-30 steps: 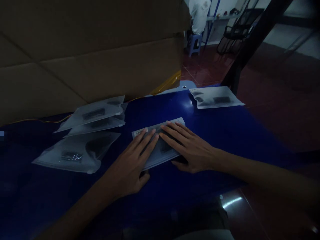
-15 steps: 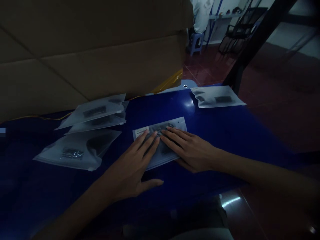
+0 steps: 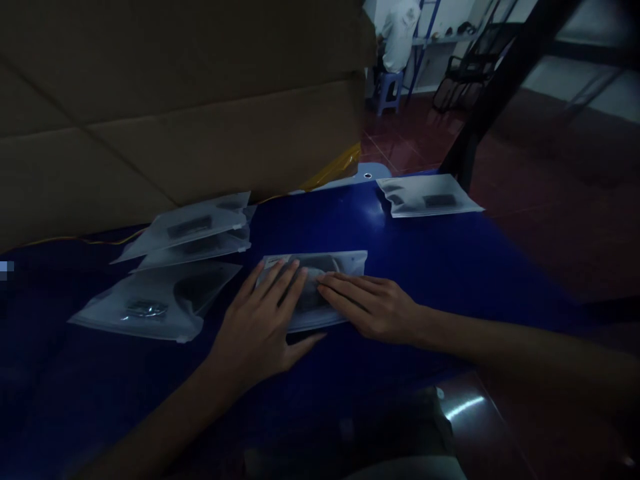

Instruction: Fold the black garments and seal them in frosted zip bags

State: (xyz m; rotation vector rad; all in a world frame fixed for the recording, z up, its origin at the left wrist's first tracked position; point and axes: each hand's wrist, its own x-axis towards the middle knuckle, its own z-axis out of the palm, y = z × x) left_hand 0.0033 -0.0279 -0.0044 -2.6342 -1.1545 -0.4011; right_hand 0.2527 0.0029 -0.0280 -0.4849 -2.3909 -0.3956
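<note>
A frosted zip bag [image 3: 320, 319] with something dark inside lies flat on the blue table [image 3: 380, 380]. My left hand [image 3: 263, 317] rests palm down on its left part, fingers stretched and thumb spread out. On the bag's middle and right lies my right hand [image 3: 373, 303], its fingers straight and side by side. Both hands press the bag from above without gripping it. The fingers cover much of the bag, so what it contains cannot be made out fully.
At the left, several similar bags lie near each other, the nearest bag [image 3: 160, 300] holding a small shiny packet. Another bag [image 3: 430, 197] lies at the far right. A large cardboard box [image 3: 200, 140] stands behind the table. Farther back, a person [image 3: 399, 37] sits on a blue stool [image 3: 388, 90].
The bag under my hands has turned slightly, its right end coming nearer to me. My left hand has shifted a little left, and my right fingertips have slid slightly toward me.
</note>
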